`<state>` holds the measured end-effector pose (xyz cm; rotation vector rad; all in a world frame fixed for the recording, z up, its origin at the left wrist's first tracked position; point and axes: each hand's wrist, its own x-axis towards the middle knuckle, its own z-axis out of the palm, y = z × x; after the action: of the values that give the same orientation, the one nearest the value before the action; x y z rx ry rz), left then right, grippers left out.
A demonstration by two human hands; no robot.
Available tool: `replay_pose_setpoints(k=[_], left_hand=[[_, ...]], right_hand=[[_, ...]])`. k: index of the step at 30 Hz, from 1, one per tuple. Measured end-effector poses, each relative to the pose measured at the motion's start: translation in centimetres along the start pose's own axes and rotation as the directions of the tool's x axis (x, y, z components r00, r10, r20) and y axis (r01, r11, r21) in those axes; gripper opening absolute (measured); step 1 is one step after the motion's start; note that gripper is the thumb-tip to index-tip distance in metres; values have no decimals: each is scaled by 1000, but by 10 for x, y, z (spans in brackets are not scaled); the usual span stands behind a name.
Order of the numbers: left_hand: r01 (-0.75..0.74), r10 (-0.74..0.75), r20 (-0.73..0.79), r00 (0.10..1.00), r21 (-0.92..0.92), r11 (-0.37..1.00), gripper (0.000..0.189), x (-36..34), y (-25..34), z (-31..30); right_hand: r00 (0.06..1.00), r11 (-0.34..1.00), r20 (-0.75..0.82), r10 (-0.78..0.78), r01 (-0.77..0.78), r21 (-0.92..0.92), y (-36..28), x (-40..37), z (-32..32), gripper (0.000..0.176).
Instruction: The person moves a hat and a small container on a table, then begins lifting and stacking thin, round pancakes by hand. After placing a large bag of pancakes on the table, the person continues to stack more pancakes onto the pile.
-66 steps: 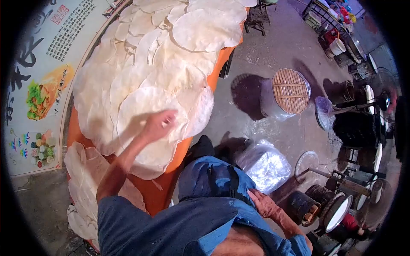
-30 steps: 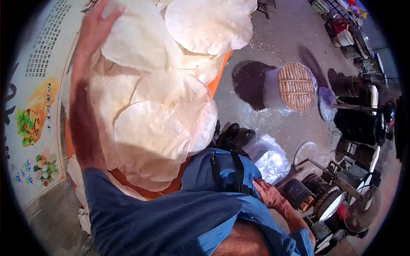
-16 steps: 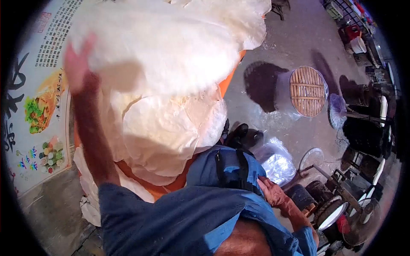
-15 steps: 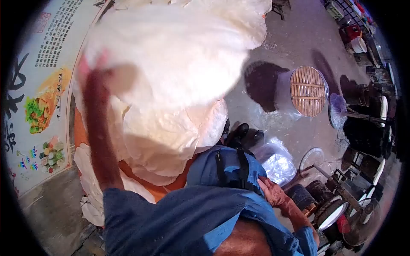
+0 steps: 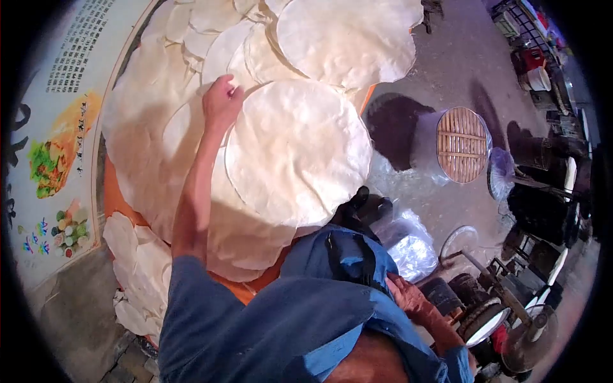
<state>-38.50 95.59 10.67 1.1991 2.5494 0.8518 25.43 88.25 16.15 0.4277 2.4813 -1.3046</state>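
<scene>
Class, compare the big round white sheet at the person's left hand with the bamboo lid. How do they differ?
The white sheet is pale, thin, overlapping other sheets; the bamboo lid is brown, slatted, atop a tub. The left hand touches the sheet's edge; nothing touches the lid. Both are round.

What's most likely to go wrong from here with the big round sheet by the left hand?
1. The round sheet seems to overhang the right edge of the orange table; it may sag or slide toward the floor.
2. The left hand has its fingers on the sheet's rim; a thin sheet could crack or tear there if pulled.
3. It overlaps neighbouring sheets, so shifting it may drag them.
</scene>
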Motion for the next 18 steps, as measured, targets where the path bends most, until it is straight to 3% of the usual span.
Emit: replay_pose_setpoints(k=[2, 5, 11, 14, 15, 16, 18], left_hand=[[98, -100, -31, 995, -47, 994, 50, 47, -29, 45], [410, -437, 13, 900, -371, 833, 39, 81, -31, 79], [567, -462, 330, 823, -530, 631, 28, 108, -10, 77], [567, -503, 262, 823, -384, 728, 25, 113, 13, 78], [504, -474, 180, 862, -412, 759, 26, 124, 4, 81], [436, -439, 99, 893, -433, 789, 28, 128, 15, 74], [287, -226, 177, 958, -596, 750, 33, 148, 13, 52]], right_hand=[[997, 999, -59, -44, 43, -19, 5, -6, 15, 75], [997, 997, 23, 76, -76, -23, 1, -13, 24, 74], [992, 992, 14, 122, -122, 26, -2, -16, 35, 73], [988, 988, 31, 149, -150, 41, -3, -16, 32, 71], [990, 990, 22, 139, -140, 30, 0, -17, 36, 71], [991, 991, 11, 132, -132, 20, 2, -19, 39, 71], [994, 995, -40, 103, -102, 23, 7, -22, 43, 73]])
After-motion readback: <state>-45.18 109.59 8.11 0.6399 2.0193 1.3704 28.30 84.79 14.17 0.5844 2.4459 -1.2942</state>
